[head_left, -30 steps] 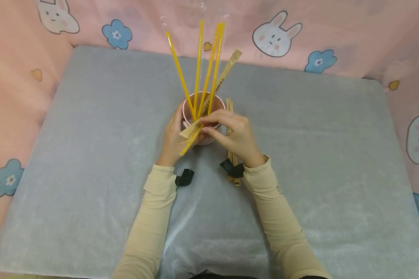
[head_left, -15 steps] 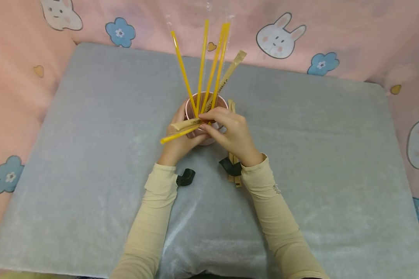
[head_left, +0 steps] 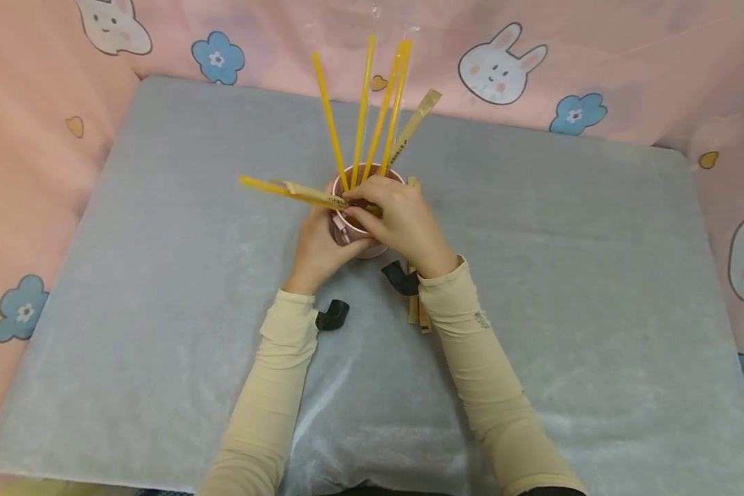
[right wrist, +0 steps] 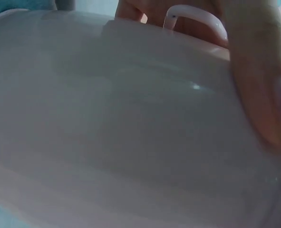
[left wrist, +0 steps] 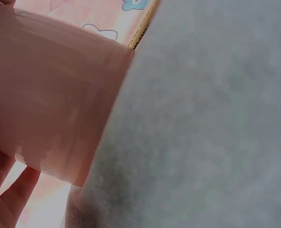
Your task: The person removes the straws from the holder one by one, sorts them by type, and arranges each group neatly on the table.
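Your left hand (head_left: 318,251) grips the pink cup (left wrist: 54,90) on the bench (head_left: 564,275), some fingers hidden behind. Your right hand (head_left: 403,217) pinches a yellow straw (head_left: 263,184) and paper sleeve (head_left: 308,193) over it; can't see their inner ends. Brown paper packets (head_left: 424,319) are partly covered by your right sleeve (head_left: 490,365). Both wrist views crop the cup.

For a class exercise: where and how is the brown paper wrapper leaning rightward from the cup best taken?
Probably pinch the brown paper wrapper near its top, from the right: it leans that way, its end apart from the yellow straws in the cup.
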`<state>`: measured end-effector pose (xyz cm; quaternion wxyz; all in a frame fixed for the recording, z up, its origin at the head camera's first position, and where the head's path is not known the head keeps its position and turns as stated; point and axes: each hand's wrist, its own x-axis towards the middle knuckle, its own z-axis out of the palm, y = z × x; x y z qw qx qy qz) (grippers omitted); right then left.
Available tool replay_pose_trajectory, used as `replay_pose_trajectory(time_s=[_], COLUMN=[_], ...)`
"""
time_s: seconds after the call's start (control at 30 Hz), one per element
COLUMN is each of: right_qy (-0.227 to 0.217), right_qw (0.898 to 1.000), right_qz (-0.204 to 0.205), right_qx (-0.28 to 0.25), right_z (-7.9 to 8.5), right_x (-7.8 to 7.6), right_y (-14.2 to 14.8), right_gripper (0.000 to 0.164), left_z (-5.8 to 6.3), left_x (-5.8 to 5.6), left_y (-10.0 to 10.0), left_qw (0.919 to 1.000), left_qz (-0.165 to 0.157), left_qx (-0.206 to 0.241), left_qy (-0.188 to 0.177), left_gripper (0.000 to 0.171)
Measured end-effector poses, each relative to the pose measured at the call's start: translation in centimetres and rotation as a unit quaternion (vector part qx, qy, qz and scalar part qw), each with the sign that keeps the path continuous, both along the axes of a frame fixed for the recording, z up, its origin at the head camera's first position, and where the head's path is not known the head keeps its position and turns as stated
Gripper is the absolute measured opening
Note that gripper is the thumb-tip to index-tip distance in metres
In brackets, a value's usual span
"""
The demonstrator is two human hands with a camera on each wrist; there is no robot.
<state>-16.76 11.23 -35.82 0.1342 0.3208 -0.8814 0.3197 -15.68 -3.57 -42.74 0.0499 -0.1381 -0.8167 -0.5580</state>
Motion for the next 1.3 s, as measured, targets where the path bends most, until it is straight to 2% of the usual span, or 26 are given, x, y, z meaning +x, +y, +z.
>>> replay_pose_trajectory(time_s=[0.3,0.53,0.67,0.87,1.1,1.3], right_qy=[0.018,0.025,0.033,0.038,0.056,0.036], right_qw=[0.999,0.996,0.993,0.989,0.979,0.966], right_qz=[-0.021,-0.013,-0.027,-0.031,-0.047,-0.042], right_qx=[-0.020,-0.079,-0.114,-0.143,-0.190,-0.253], right_z=[-0.3,-0.5,-0.8,-0.9,-0.8,-0.4], right_x=[0.0,0.1,0.3,0.4,0.3,0.4], right_y=[-0.3,0.3,0.8,0.7,0.9,1.5], right_gripper=[0.008,0.006,0.006,0.009,0.008,0.008], left_z=[-0.4,-0.6,-0.6,-0.6,-0.6,-0.7], left_x=[0.1,0.0,0.0,0.0,0.0,0.0], left_y=[-0.1,0.0,0.1,0.0,-0.1,-0.2], left_qw=[0.9991,0.9993,0.9990,0.9983,0.9980,0.9982], left_qz=[0.005,0.013,0.011,0.007,-0.003,-0.007], left_qx=[-0.010,-0.006,-0.007,0.014,0.014,0.014], left_qy=[0.041,0.035,0.042,0.056,0.061,0.058], left_gripper=[0.094,0.088,0.089,0.092,0.096,0.098])
